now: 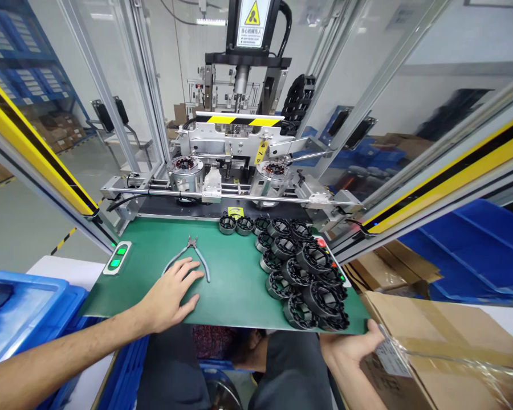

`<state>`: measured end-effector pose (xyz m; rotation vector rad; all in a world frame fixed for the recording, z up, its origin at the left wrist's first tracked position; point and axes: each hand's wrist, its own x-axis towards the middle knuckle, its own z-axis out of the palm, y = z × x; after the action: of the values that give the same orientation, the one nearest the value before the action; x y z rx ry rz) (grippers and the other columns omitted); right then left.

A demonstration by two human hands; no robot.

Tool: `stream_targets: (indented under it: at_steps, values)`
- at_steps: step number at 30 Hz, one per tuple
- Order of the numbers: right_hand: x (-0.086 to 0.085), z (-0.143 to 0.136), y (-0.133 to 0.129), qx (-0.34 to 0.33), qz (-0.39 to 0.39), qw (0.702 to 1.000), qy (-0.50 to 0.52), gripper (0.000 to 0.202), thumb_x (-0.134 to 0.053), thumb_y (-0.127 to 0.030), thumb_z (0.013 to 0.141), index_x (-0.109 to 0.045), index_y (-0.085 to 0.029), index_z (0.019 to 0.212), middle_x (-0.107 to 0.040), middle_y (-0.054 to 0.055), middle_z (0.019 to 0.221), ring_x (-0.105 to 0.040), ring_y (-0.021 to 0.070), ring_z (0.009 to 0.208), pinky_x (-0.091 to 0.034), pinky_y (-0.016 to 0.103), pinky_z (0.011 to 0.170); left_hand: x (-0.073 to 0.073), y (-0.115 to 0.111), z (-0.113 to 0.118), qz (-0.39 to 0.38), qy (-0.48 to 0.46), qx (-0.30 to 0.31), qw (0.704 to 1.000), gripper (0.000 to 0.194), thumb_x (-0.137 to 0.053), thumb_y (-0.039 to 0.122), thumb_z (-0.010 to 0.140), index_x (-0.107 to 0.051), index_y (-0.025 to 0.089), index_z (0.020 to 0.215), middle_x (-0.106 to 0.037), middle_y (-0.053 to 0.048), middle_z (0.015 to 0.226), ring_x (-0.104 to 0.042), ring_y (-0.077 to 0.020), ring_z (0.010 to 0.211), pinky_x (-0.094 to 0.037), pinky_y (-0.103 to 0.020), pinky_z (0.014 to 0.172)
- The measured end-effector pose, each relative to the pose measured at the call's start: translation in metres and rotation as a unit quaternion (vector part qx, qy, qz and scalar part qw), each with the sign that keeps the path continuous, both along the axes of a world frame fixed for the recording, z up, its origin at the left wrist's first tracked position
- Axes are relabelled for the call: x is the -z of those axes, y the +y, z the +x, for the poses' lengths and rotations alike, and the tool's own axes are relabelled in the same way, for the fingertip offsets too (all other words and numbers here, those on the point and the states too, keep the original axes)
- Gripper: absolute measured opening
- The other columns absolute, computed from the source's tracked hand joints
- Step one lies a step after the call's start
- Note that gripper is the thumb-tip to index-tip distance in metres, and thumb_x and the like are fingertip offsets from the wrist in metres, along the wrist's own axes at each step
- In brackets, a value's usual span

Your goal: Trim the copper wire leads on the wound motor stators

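My left hand (171, 293) lies on the green tabletop (235, 273) with its fingers spread, holding nothing. Its fingertips reach between the handles of the blue-handled pliers (206, 265), whose jaws point away from me; the left handle is partly covered. At the front right corner, my right hand (354, 347) grips the table's edge, thumb at the top and fingers hidden beneath. Just beyond that thumb is a pile of black and grey ring-shaped stator cores (301, 270), some stacked, with a few in a row toward the machine.
Behind the table, a machine holds two copper-wound stators (183, 165) on metal fixtures (269, 185). Yellow-black posts (453, 176) flank the opening. A green-lit switch panel (117, 258) is at left, a red button (320, 242) at right. Blue bins (29, 307) and a cardboard box (448, 347) stand beside.
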<state>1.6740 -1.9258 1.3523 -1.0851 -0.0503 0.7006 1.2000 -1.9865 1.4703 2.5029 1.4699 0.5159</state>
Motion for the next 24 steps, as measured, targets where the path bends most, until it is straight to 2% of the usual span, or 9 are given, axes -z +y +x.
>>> stream_targets:
  at_steps: [8,13,20,24]
  values:
    - [-0.001,-0.001,0.000,-0.002,0.008,1.000,0.002,0.043,-0.066,-0.065,0.062,-0.075,-0.033,0.089,-0.086,0.010,0.113,-0.079,0.0370,0.109,-0.068,0.050,0.061,0.001,0.001,0.000,0.002,0.000,-0.001,1.000,0.043,-0.065,0.030,0.109,-0.062,0.026,0.152,-0.060,-0.012,0.168,-0.048,-0.0380,0.163,-0.051,-0.066,0.132]
    - [0.000,0.000,0.000,-0.013,0.010,1.000,0.005,0.048,-0.064,-0.066,0.064,-0.077,-0.032,0.095,-0.086,0.010,0.116,-0.080,0.0355,0.106,-0.067,0.048,0.059,-0.001,0.000,0.000,-0.005,0.006,0.000,1.000,0.043,-0.064,0.030,0.110,-0.061,0.026,0.152,-0.059,-0.012,0.169,-0.048,-0.0382,0.163,-0.052,-0.067,0.131]
    - [0.009,0.007,-0.001,-0.030,0.000,0.999,-0.016,0.048,-0.064,-0.071,0.065,-0.074,-0.032,0.092,-0.086,0.010,0.100,-0.083,0.0379,0.096,-0.068,0.052,0.058,-0.002,0.000,0.000,-0.004,0.003,-0.002,1.000,0.042,-0.064,0.030,0.110,-0.062,0.026,0.152,-0.059,-0.013,0.169,-0.048,-0.0382,0.163,-0.052,-0.066,0.131]
    - [0.006,0.005,-0.001,-0.025,-0.006,1.000,-0.010,0.047,-0.063,-0.070,0.063,-0.072,-0.033,0.090,-0.086,0.009,0.099,-0.083,0.0391,0.097,-0.070,0.055,0.061,-0.001,0.000,0.000,-0.003,0.003,-0.001,1.000,0.043,-0.064,0.030,0.110,-0.062,0.026,0.152,-0.060,-0.013,0.168,-0.048,-0.0382,0.163,-0.051,-0.066,0.132]
